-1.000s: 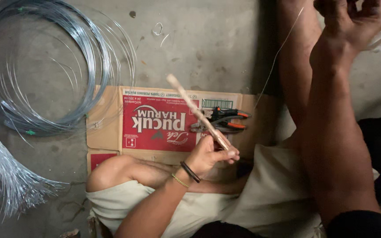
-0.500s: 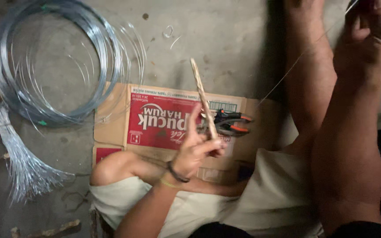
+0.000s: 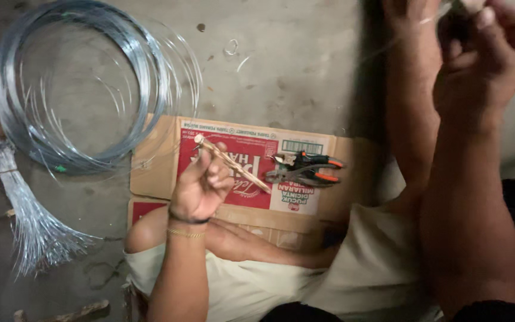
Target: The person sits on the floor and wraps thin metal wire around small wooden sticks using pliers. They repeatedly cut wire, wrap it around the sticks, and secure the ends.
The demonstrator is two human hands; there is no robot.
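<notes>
Stick (image 3: 233, 166): thin, pale, wooden, slanted over the red cardboard (image 3: 156, 161), top end up and left, low end pointing at the pliers (image 3: 305, 169).
Left hand (image 3: 201, 188): clenched on the stick near the middle, thumb and fingertips pinching, wrist hanging above the knee.
Right hand (image 3: 487, 56): raised high at the far right, fist closed; too blurry to tell for sure what sits inside, probably something pale.
Strand (image 3: 427, 21): faint bright line by the right hand, heading down and left; can't trace it as far as the stick.
Pliers: orange and black grips, lying loose on the cardboard just beside the stick's low end, touched by no hand.
Coil (image 3: 78, 89): big ring of grey wire on the floor (image 3: 281, 71), well apart from both hands.
Bundle (image 3: 31, 220): cut wires tied at the top, fanned out below the coil.
Grip tip: better to pinch closer to the end being worked, so less wobble in such a skinny stick.
Tension tip: worth keeping the strand tight with a steady high fist, no jerks, since thin wire kinks easily.
Watch out: loose stick end close to the pliers, easy to bump; springy wire ends near bare legs.
</notes>
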